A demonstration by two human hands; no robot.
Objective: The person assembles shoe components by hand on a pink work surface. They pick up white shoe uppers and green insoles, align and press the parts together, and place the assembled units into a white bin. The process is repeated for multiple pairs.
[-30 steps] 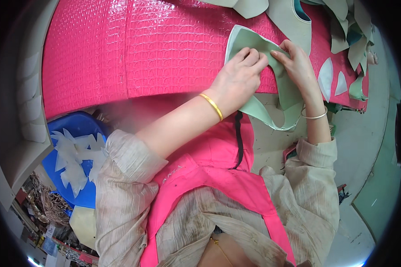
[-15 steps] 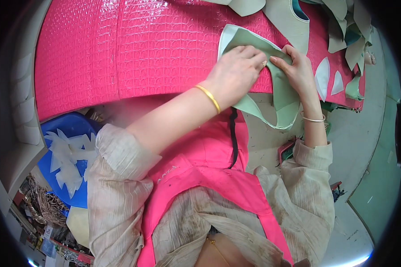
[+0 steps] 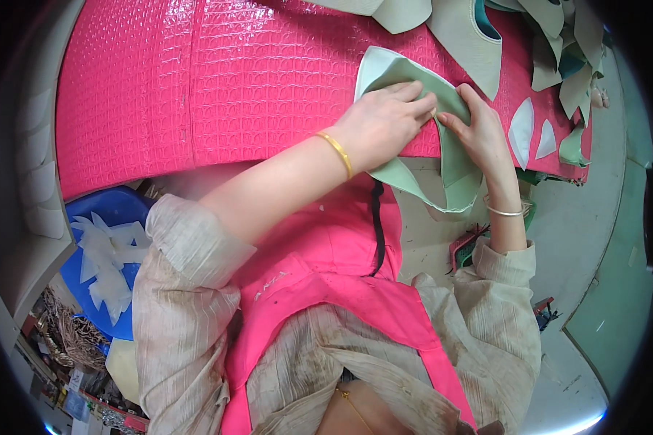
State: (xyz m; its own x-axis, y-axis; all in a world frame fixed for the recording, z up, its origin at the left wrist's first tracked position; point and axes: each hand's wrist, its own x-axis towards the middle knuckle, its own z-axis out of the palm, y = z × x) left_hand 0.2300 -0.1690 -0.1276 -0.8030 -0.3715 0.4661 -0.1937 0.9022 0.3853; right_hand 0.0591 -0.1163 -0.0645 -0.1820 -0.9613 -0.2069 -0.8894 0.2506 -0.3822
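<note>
Your left hand and right hand pinch the green piece (its lower part droops past the desk), so uneven tugging between them might crease it.

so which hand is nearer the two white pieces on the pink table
Right. The right hand is just left of the white pieces, not touching them; the left hand is farther left, beyond the right.

near fisheye view from the head, downward over a pink tabletop
</note>
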